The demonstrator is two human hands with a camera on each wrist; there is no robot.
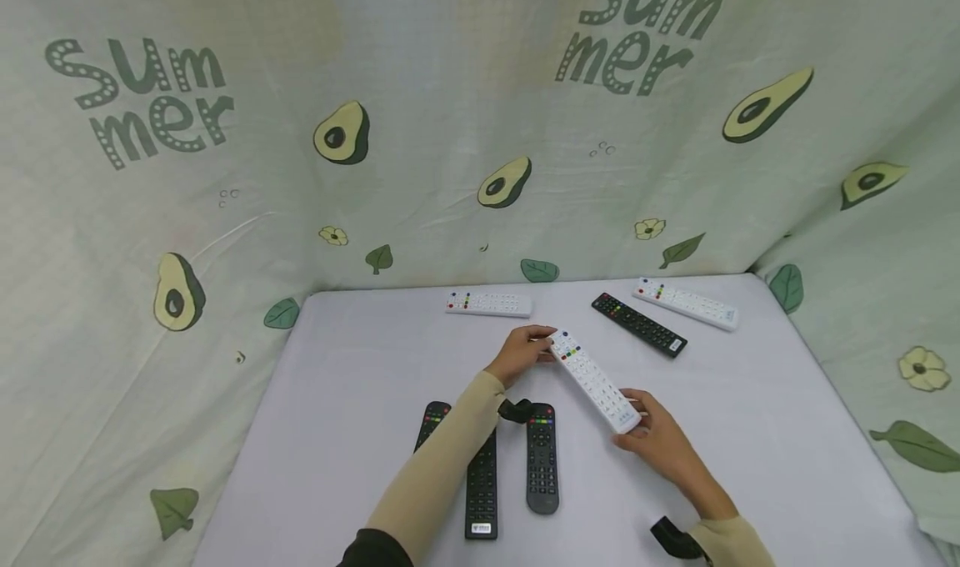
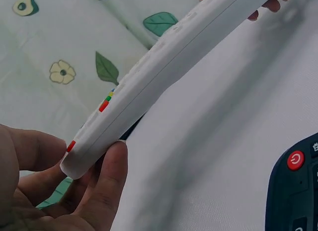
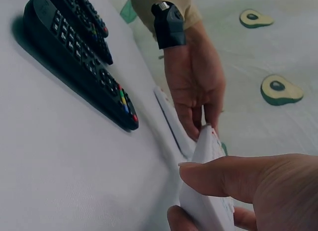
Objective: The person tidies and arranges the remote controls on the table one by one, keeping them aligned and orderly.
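A white remote control is held slantwise over the table between two hands, its button side facing up. At its upper end, near the coloured buttons, the left hand pinches it. The right hand grips the lower end, with the thumb on one edge and fingers on the other. In the left wrist view the remote's side shows, raised above the cloth with a shadow beneath. The right wrist view shows the right thumb lying across the remote's near end.
Close to the left forearm lie several black remotes: one on the right, one in the middle and one partly behind the sleeve. Farther back are a white remote, a black one and another white one. A printed curtain stands behind.
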